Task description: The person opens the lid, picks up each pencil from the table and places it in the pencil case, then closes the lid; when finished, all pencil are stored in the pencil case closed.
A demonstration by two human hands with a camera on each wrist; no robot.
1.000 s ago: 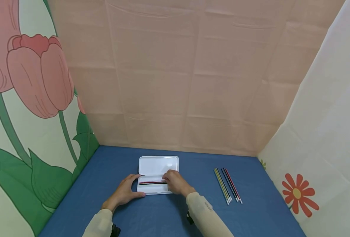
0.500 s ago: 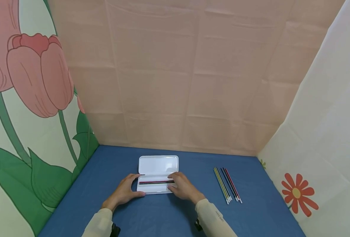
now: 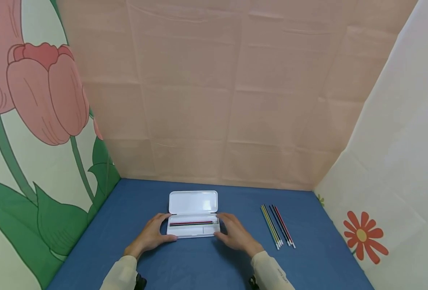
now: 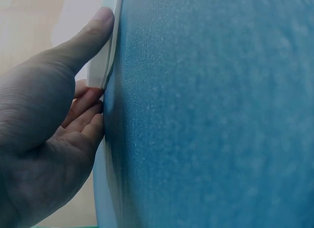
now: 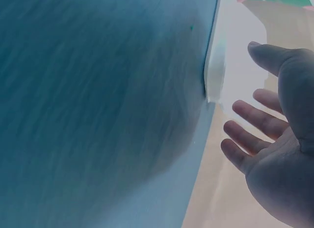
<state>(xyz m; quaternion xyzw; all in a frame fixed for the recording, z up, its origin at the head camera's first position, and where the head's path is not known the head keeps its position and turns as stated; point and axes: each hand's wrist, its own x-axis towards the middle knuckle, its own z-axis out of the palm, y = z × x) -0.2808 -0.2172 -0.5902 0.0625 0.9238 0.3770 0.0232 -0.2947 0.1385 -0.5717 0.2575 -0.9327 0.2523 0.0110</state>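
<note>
A white pencil case lies on the blue table with its lid tipped back. Inside the tray, a few dark and red pencils lie lengthwise, white ends to the right. My left hand holds the case's left end; in the left wrist view its thumb presses the front edge while the fingers reach round the corner. At the other end is my right hand, thumb and fingers spread around the case's right side. The right wrist view shows those fingers loosely extended and holding nothing.
Several pencils, yellow, dark and red with white ends, lie side by side on the blue table right of the case. A tan cloth hangs behind, a tulip-print panel stands left, and a white flowered sheet stands right.
My right hand has let go of a pencil in the tray and moved right to the case's end, its fingers spreading. The left hand has stayed at the left end.
</note>
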